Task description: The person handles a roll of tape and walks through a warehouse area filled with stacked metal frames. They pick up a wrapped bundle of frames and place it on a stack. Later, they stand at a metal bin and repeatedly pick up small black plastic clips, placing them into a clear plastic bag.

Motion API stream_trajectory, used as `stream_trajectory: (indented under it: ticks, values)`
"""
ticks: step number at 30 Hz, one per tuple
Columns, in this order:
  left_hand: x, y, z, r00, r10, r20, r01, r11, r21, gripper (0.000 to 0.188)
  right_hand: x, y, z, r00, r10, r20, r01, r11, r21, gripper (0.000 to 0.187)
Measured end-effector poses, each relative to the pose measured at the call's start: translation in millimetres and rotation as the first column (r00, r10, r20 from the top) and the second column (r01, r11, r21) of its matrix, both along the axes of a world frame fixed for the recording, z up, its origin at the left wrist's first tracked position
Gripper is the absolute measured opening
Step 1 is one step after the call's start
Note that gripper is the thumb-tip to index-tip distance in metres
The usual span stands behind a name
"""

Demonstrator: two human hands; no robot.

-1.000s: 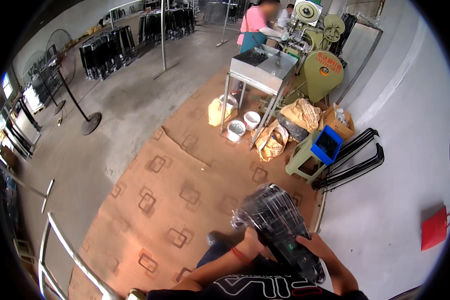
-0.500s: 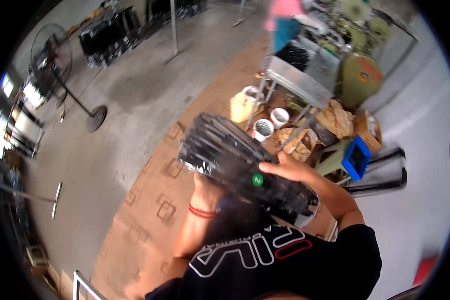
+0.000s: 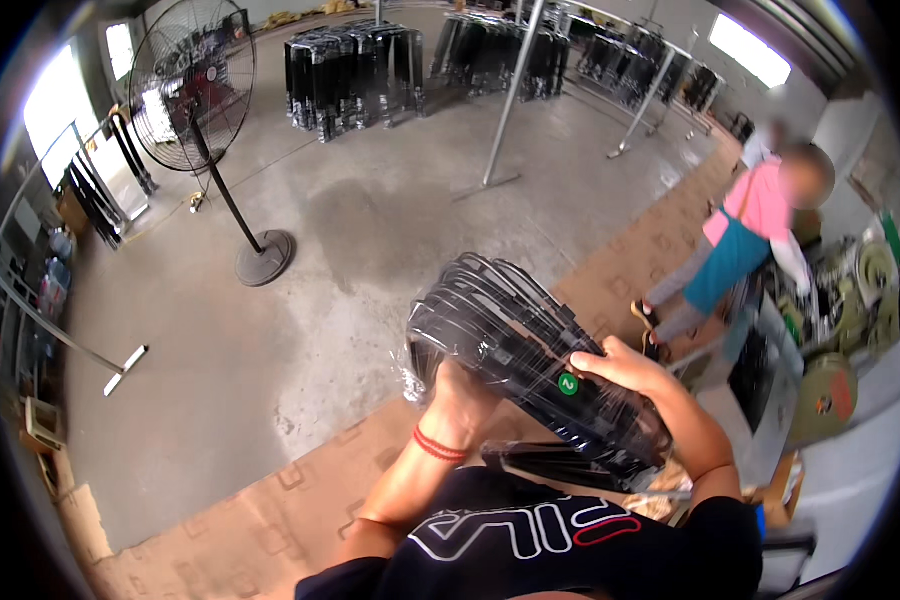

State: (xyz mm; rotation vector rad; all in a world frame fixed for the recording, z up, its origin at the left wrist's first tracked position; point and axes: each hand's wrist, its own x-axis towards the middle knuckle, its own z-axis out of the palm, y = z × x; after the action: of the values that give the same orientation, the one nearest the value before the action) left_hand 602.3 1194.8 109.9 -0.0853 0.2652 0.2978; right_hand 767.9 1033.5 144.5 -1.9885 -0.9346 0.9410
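Observation:
A plastic-wrapped bundle of black trolley handles (image 3: 510,340) is held in front of my chest, with its curved ends pointing up and left. A round green sticker (image 3: 568,384) sits on its wrap. My left hand (image 3: 460,400) is closed at the bundle's lower left side, its fingers partly hidden under it. On the bundle's right edge my right hand (image 3: 615,365) grips, thumb on top and the other fingers hidden behind. More long black pieces (image 3: 540,462) show just below the bundle, close to my shirt.
A black pedestal fan (image 3: 195,75) stands at the left. Wrapped black bundles hang on racks (image 3: 355,75) at the back. At the right, a person in pink with a teal apron (image 3: 735,255) stands by a green machine (image 3: 830,395). A brown patterned mat (image 3: 310,480) runs underfoot.
My view has swung up and to the right, bringing the back racks and the person fully into sight. Both hands keep hold of the bundle, which now appears farther right and slightly lower.

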Motion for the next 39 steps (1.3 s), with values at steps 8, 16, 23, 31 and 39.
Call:
stream_trajectory:
  ticks: [8, 16, 23, 31, 39]
  values:
    - [147.6, 235.7, -13.6, 0.995, -0.099, -0.017, 0.099, 0.995, 0.004, 0.038, 139.5, 231.5, 22.2, 0.999, 0.015, -0.045, -0.022, 0.989, -0.145, 0.052]
    - [270.5, 451.7, -37.4, 0.976, -0.148, 0.162, 0.132, 0.986, 0.102, 0.038, 275.0, 447.2, -8.5, 0.992, 0.095, -0.081, -0.101, 0.992, -0.076, 0.059]
    - [356.0, 616.1, -24.6, 0.995, -0.058, 0.081, 0.035, 0.965, 0.260, 0.036, 374.1, 632.8, 3.8, 0.967, 0.238, 0.087, -0.203, 0.933, -0.296, 0.065]
    - [469.0, 824.4, -1.7, 0.998, -0.010, 0.065, 0.004, 0.996, 0.085, 0.039, 478.2, 844.4, 15.7, 0.952, 0.205, 0.226, -0.141, 0.952, -0.270, 0.070]
    - [567.5, 997.9, -15.5, 0.999, -0.016, 0.043, 0.016, 1.000, -0.006, 0.036, 584.0, 999.2, -6.0, 0.986, 0.158, 0.062, -0.151, 0.983, -0.100, 0.065]
